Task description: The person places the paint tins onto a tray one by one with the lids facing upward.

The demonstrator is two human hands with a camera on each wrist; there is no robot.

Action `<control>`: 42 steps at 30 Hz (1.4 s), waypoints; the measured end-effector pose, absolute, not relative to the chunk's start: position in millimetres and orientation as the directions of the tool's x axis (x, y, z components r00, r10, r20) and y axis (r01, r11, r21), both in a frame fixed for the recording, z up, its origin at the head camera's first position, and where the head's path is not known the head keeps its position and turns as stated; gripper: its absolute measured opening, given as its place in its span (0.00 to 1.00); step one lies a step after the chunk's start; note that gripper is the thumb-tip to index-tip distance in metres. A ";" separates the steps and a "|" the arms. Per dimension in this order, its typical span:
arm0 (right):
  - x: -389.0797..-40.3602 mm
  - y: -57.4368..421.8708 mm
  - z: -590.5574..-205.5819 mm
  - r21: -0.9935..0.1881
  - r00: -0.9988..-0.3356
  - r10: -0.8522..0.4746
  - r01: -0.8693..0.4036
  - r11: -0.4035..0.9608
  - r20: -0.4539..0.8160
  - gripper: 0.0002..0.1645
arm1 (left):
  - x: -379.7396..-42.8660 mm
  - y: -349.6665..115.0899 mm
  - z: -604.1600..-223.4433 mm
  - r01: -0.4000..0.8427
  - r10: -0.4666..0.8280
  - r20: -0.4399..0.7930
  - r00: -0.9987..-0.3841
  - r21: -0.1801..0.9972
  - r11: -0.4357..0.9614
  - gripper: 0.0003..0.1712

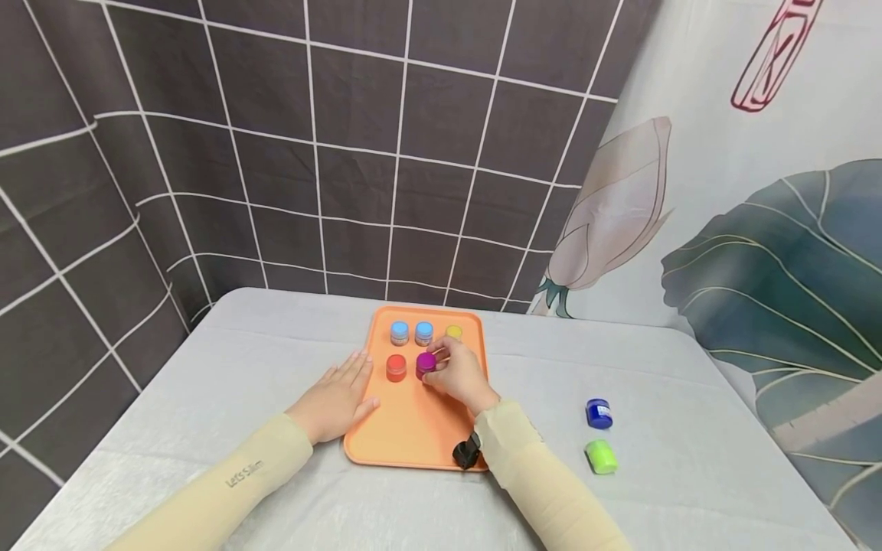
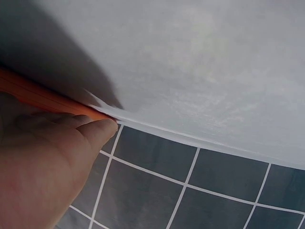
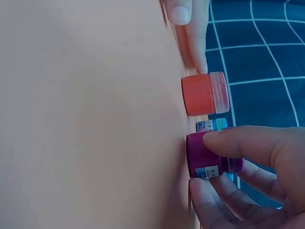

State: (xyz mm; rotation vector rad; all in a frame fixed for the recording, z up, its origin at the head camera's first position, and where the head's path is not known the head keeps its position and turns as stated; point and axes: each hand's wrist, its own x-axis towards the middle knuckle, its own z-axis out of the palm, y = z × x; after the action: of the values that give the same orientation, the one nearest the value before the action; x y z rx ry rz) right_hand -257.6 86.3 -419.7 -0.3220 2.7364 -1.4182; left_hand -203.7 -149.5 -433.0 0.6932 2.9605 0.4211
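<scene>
My right hand (image 1: 460, 376) pinches a small purple paint jar (image 1: 425, 362) that stands upright on an orange tray (image 1: 400, 432). In the right wrist view the thumb lies on one side of the purple jar (image 3: 202, 155) and fingers on the other, its base right at the tray surface. Left of it is a red jar (image 1: 396, 369) with a clear lid. My left hand (image 1: 336, 402) rests with straight fingers along the tray's left rim. Behind are two light blue jars (image 1: 400, 333) and a yellow jar (image 1: 454, 331), partly hidden by the right hand.
Right of the tray, a dark blue jar (image 1: 599, 413) and a lime green jar (image 1: 602, 457) lie on the pale tablecloth (image 1: 537, 367). A black object (image 1: 466, 454) at the right wrist overlaps the tray's near right corner. A dark grid-patterned curtain (image 1: 358, 184) hangs behind the table.
</scene>
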 end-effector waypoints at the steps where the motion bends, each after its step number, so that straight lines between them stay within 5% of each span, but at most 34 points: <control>1: -257.7 86.8 -420.1 -0.813 -0.977 -0.206 -0.166 0.558 0.058 0.25 | -203.6 -149.4 -433.0 0.425 0.445 -0.007 -0.895 0.282 0.860 0.41; 12: -245.2 102.8 -410.3 -0.811 -0.967 -0.227 -0.221 0.542 0.112 0.21 | -202.8 -149.2 -431.8 0.424 0.445 -0.010 -0.895 0.287 0.859 0.42; 28: -219.2 148.7 -377.3 -0.656 -0.952 -0.195 -0.303 0.691 0.235 0.14 | -205.4 -150.4 -436.5 0.422 0.441 -0.011 -0.898 0.273 0.865 0.42; 42: -200.5 213.1 -355.0 -0.546 -0.974 -0.131 -0.212 0.810 0.184 0.18 | -206.0 -150.0 -437.1 0.413 0.433 -0.019 -0.901 0.270 0.870 0.43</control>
State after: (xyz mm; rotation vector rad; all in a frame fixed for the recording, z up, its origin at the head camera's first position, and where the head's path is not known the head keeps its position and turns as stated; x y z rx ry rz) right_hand -200.5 213.1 -355.0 -0.2973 3.1192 -0.9676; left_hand -206.0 -150.0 -437.1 0.6707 2.9613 0.4005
